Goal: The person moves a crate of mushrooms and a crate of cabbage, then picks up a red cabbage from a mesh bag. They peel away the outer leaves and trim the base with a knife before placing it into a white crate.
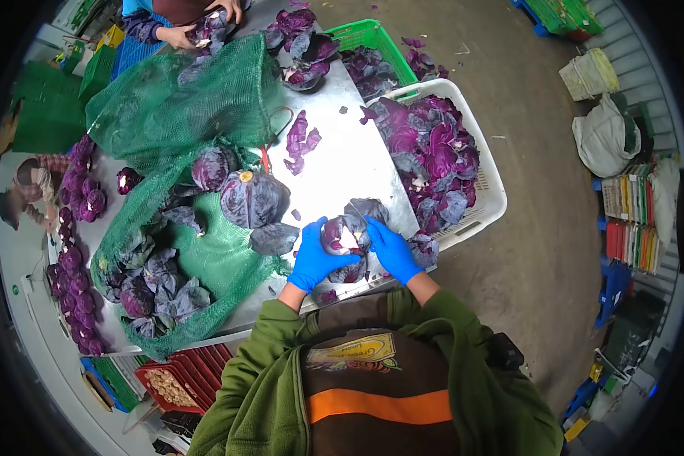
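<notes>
Left hand [315, 260] and right hand [391, 249], blue-gloved, clamped on 1 round purple cabbage [343, 237] held between them. Judged step: stripping outer leaves. Next calls for peeling toward the white plastic crate [495, 199], right of grip.

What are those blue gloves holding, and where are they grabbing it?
A red cabbage, held between both gloved hands. The left hand cups its left side and the right hand grips its right side.
</notes>
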A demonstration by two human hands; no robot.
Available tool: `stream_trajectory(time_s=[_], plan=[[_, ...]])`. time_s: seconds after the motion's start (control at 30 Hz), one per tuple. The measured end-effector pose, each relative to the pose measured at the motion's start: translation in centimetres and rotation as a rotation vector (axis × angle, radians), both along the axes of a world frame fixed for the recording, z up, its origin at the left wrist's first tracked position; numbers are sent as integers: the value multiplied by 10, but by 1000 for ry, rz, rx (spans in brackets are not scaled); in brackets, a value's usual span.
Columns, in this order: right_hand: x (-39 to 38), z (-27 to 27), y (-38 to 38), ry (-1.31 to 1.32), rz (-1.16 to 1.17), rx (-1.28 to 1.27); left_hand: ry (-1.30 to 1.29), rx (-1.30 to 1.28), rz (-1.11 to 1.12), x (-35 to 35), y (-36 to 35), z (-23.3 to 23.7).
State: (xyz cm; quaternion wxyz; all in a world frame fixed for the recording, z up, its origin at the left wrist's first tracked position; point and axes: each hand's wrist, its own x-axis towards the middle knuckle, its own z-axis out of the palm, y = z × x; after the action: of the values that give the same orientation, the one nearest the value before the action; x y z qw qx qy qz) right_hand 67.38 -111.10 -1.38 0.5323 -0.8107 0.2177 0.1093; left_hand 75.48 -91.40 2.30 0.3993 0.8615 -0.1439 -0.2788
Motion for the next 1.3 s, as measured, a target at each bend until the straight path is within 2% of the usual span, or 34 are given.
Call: stream_trajectory(time_s=[0.03,0.17,0.3,0.5,0.73,0.8,0.83,0.9,0.93,1.0,1.03,1.1,1.2,1.27,1.3], plan=[[-2,2,-1,-1,-2,-1,33,-186,98,-5,0,-7],[-8,48,-1,-8,90,-229,-19,-73,66,-5,-11,9],[-16,49,8,-64,169,-425,-43,-95,157,-11,-16,3],[-5,49,14,34,196,-589,-92,-67,162,-15,-22,8],[4,31,12,9,91,-551,-104,-93,169,-19,-20,8],[9,22,7,-10,-107,-354,-119,-98,161,-20,-16,7],[10,19,-2,-7,-105,-355,-136,-101,148,-21,-14,7],[21,11,-27,38,-110,-73,-134,-157,149,-25,-8,2],[28,3,-24,34,-107,-68,-123,-207,149,-28,-3,-2],[30,-17,-12,-137,-102,94,-113,-119,101,-17,-2,11],[32,-22,-8,-39,-102,-31,-211,-132,-97,-8,-2,12],[39,-29,-13,-45,-125,-106,-314,-99,-417,2,7,20],[71,-68,-62,29,-320,-251,-195,-122,-435,3,23,15],[85,-99,-101,-271,-493,-306,-257,-103,-429,-2,24,14],[84,-74,-96,-267,-496,-303,-130,59,-301,-5,16,24]])
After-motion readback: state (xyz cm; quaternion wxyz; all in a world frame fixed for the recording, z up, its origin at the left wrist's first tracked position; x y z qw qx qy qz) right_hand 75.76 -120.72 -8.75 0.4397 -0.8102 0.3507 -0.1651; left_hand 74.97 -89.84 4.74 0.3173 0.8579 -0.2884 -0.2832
